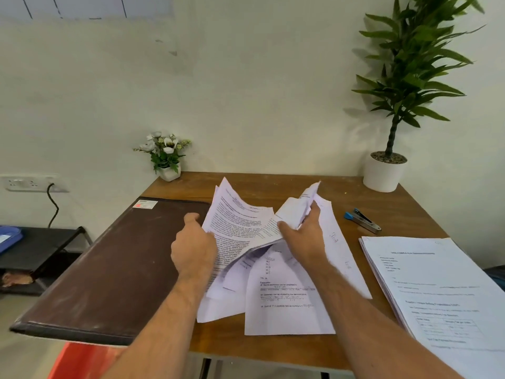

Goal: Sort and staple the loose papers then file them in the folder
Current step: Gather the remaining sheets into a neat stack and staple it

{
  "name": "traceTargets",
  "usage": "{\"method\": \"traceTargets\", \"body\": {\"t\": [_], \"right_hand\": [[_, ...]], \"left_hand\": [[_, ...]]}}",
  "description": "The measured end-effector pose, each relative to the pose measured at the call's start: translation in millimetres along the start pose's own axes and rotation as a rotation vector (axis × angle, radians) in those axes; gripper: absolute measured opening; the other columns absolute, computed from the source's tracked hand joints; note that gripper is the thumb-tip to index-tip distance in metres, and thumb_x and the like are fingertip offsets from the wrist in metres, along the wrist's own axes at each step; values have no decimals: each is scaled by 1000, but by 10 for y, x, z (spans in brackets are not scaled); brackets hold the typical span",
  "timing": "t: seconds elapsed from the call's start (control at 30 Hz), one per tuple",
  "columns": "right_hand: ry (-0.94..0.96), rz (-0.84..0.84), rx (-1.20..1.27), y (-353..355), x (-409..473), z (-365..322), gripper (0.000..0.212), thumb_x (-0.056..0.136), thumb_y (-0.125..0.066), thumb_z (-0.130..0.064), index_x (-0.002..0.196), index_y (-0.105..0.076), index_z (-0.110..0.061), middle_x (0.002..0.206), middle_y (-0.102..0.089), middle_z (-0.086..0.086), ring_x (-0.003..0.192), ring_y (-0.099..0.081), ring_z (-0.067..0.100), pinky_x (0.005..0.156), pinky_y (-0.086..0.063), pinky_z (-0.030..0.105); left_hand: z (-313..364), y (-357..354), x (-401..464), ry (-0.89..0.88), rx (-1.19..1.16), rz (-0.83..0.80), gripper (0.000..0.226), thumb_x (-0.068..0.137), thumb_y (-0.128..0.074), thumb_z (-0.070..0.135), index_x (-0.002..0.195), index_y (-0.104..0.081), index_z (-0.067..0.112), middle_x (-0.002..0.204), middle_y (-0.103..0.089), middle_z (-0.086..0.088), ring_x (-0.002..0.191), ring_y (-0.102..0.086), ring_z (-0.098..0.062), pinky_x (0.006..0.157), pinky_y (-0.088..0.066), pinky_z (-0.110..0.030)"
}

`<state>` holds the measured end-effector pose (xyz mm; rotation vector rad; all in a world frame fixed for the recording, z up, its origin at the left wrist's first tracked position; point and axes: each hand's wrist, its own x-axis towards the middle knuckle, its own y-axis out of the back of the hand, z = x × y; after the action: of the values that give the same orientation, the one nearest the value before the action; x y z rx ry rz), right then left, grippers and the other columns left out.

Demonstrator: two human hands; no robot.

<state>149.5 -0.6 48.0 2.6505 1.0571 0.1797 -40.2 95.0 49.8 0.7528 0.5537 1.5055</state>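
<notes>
A messy heap of loose printed papers (pixel 287 302) lies in the middle of the wooden table (pixel 404 206). My left hand (pixel 192 244) grips the left edge of several lifted sheets (pixel 237 214). My right hand (pixel 303 236) holds a bent, raised sheet (pixel 297 206), with the thumb on its near side and the fingers behind it. A closed dark brown folder (pixel 109 269) lies to the left, hanging over the table's left edge. A blue and metal stapler (pixel 362 220) lies to the right of the heap. A neat stack of papers (pixel 437 291) sits at the near right.
A small white pot of white flowers (pixel 166 157) stands at the table's back left corner. A tall green plant in a white pot (pixel 385 173) stands at the back right. A wall socket with a black cable (pixel 52 198) and a low black shelf (pixel 41 247) are to the left.
</notes>
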Motion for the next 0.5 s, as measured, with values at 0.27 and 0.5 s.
{"method": "traceTargets", "body": {"t": [0.27,0.5], "right_hand": [[377,58,-274,-176,-56,-197,104,83,-80,-37,154,-4,-46,162,5,-14,140,-42,27,98,-52,43],[437,83,-227,-255,-82,-110,91,87,-74,-17,151,-19,-50,160,-6,-16,96,-60,12,62,-53,21]], "left_hand": [[234,40,-173,-316,35,233,8,98,-63,29,98,-63,21,111,-65,-1,99,-56,-20,74,-54,-34],[585,23,-523,-547,-9,-117,12,87,-62,19,80,-53,24,83,-68,7,75,-59,-14,66,-49,-31]]}}
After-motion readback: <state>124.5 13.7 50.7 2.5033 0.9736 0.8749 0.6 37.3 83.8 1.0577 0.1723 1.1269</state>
